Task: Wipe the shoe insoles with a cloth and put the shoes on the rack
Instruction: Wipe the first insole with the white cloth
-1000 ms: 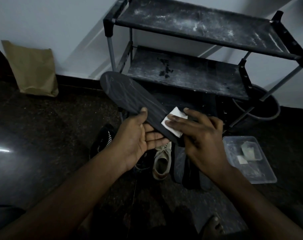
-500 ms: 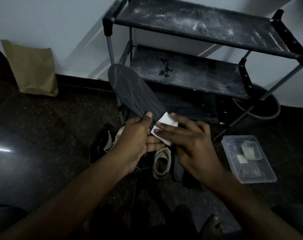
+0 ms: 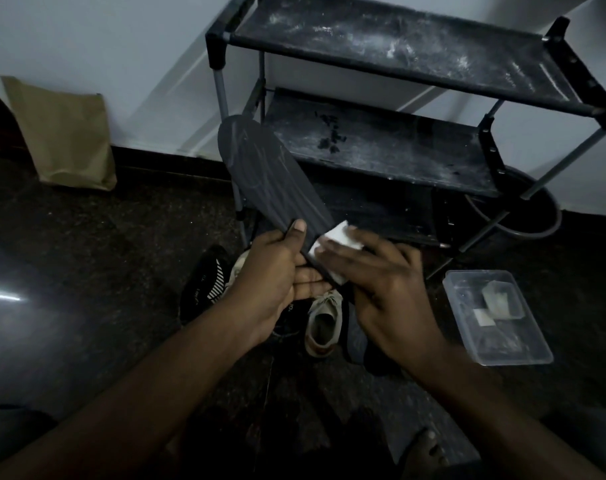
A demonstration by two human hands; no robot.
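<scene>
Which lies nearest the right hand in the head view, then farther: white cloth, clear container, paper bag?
1. White cloth, pressed under the right hand.
2. Clear container, on the floor, right.
3. Paper bag, far left by the wall.

We look down on a dark speckled floor (image 3: 121,254) | a dusty black shoe rack (image 3: 398,57) stands on it at the wall | a brown paper bag (image 3: 66,133) leans far left | a black striped shoe (image 3: 204,289) and a beige shoe (image 3: 324,323) lie before the rack | a clear plastic container (image 3: 495,317) sits right, near a dark basin (image 3: 523,216)
</scene>
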